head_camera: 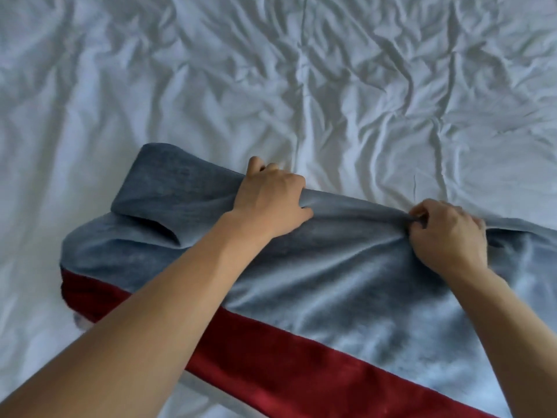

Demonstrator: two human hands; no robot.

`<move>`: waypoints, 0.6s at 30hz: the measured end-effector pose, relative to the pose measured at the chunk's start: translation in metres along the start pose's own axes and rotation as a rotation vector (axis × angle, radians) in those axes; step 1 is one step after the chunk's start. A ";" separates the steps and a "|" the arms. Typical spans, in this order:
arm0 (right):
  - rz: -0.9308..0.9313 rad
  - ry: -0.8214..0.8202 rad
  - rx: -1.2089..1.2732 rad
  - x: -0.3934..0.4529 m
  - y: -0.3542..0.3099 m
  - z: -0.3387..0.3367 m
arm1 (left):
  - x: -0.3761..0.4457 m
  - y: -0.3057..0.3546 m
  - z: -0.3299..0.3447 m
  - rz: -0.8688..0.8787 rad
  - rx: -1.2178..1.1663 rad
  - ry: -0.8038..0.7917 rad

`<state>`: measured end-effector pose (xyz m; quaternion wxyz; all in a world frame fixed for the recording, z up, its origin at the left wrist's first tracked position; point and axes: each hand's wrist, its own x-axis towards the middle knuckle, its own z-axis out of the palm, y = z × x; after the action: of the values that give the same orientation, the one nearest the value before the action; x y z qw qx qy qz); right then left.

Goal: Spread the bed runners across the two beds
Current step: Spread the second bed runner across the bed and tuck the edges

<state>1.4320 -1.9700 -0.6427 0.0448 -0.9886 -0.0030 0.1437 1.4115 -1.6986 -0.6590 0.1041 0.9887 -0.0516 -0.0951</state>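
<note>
A grey velvet bed runner [346,285] with a dark red band [286,351] along its near edge lies partly folded on a bed covered by a wrinkled white sheet [271,86]. Its left end is folded over itself in layers [156,188]. My left hand [271,200] grips the runner's far edge near the middle of the view, fingers curled around the cloth. My right hand [446,233] pinches the same far edge farther to the right, bunching the cloth into creases between the two hands.
The white sheet fills the whole upper part of the view and the area left of the runner. The runner runs out of the frame at the right and bottom right. No second bed or other object is visible.
</note>
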 end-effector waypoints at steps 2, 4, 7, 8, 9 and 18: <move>-0.074 -0.025 0.042 -0.003 -0.022 0.000 | -0.005 -0.012 -0.002 -0.001 -0.011 0.024; -0.186 -0.063 0.116 -0.005 -0.054 0.002 | -0.010 -0.023 -0.005 -0.005 -0.022 0.034; -0.270 -0.071 0.182 -0.005 -0.096 0.009 | -0.019 -0.036 -0.010 -0.017 -0.024 0.017; -0.281 -0.063 0.172 -0.004 -0.103 0.011 | -0.021 -0.042 -0.013 -0.035 -0.033 0.028; -0.280 -0.059 0.160 -0.004 -0.108 0.012 | -0.024 -0.050 -0.018 -0.064 -0.044 0.053; -0.381 -0.064 0.187 -0.015 -0.165 0.011 | -0.061 -0.202 -0.033 -0.624 0.013 0.019</move>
<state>1.4159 -1.8052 -0.6341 0.1625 -0.9566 -0.1780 0.1637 1.3749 -1.4881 -0.6601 0.0642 0.9582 0.2547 -0.1131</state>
